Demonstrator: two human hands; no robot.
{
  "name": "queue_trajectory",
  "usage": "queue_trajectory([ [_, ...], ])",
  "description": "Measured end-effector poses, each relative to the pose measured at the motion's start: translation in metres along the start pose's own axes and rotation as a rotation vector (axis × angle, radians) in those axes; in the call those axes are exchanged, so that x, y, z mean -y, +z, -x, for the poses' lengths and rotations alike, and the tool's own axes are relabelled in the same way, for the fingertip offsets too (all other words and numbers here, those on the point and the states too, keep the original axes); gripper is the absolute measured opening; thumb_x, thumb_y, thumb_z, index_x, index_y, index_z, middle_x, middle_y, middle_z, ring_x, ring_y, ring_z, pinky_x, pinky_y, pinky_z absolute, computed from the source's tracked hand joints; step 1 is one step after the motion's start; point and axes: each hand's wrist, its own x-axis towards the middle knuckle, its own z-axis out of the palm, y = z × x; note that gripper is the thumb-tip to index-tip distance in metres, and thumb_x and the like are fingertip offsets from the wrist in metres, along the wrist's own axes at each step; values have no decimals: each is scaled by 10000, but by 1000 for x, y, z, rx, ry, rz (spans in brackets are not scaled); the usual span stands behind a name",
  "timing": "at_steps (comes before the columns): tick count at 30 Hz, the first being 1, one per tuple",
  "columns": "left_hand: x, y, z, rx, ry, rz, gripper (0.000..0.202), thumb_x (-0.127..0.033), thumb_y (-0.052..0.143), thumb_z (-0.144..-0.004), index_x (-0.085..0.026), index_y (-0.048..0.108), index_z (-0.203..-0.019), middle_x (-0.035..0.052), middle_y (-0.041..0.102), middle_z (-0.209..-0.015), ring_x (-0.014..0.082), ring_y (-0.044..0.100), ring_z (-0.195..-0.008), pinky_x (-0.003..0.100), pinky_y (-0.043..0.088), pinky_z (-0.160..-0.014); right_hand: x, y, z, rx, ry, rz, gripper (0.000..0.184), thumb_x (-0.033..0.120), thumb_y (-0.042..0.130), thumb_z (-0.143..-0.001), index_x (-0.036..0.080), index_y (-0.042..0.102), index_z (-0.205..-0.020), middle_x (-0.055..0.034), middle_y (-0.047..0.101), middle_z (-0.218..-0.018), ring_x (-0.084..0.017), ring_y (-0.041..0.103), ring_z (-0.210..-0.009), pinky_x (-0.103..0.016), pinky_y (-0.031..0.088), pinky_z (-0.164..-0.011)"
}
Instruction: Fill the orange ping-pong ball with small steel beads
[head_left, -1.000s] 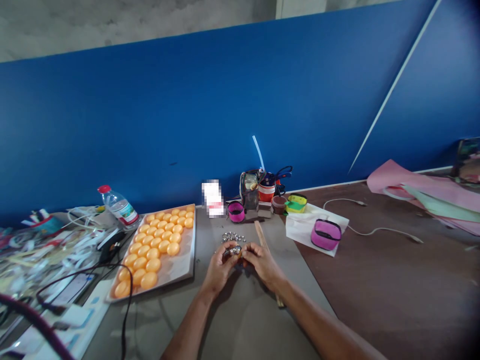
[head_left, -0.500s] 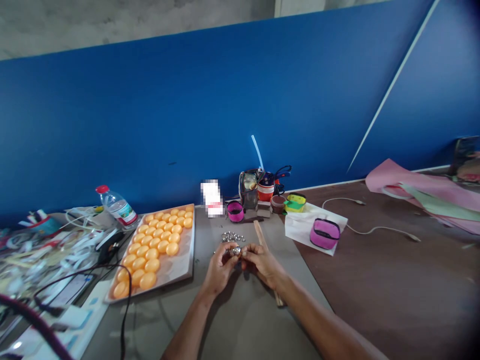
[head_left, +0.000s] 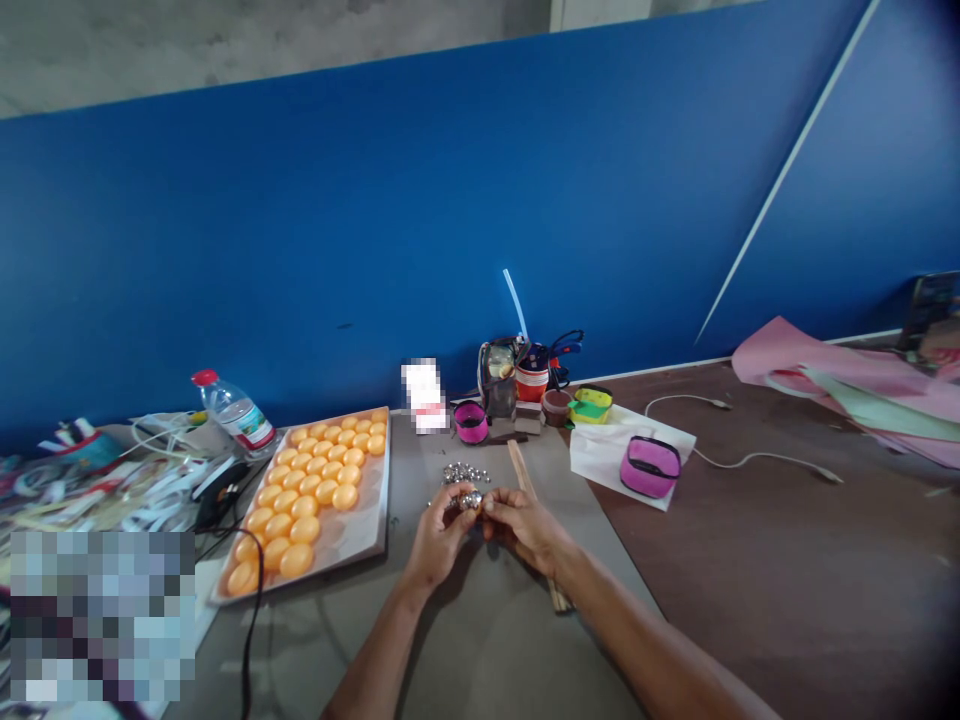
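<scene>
In the middle of the grey mat, my left hand (head_left: 438,541) and my right hand (head_left: 531,532) meet, fingertips pinched around a small shiny silver piece (head_left: 472,500). Its exact kind is too small to make out. Just beyond the fingers lies a loose pile of small silver beads or studs (head_left: 465,474). A thin wooden strip (head_left: 523,468) runs under my right wrist, which covers its middle part. To the left of my hands, a shallow tray (head_left: 360,540) holds rows of orange balls (head_left: 298,560).
A magenta band (head_left: 649,468) sits on white paper (head_left: 592,458) to the right, near a white cable (head_left: 757,458). Behind are another magenta band (head_left: 471,423), a yellow-green one (head_left: 591,404) and small containers (head_left: 532,375). A bottle (head_left: 241,418) and cluttered strips (head_left: 150,485) occupy the left.
My hands stay in nearly the same place, still pinching the silver piece, with only a slight shift of the fingers. Nothing else has visibly moved.
</scene>
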Motion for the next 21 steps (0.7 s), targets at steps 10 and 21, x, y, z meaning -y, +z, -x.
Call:
queue_trajectory([
  [10,4,1,1,-20,37,-37,319,-362,653,-748,-203,633,-1024,71,653,-1040,223,590,-958,339,429,-884,-7,1,0,-64,-26,57,218,327,698,-604,203,528,-660,36,562,-538,-102,516,-502,-245,403,-542],
  [21,-3,5,4,-36,169,-144,245,-323,635,-767,-210,651,-984,75,646,-1017,226,577,-970,351,422,-894,-20,-1,-6,-175,-98,226,219,346,643,-644,200,481,-655,56,526,-433,-92,452,-407,-213,323,-429],
])
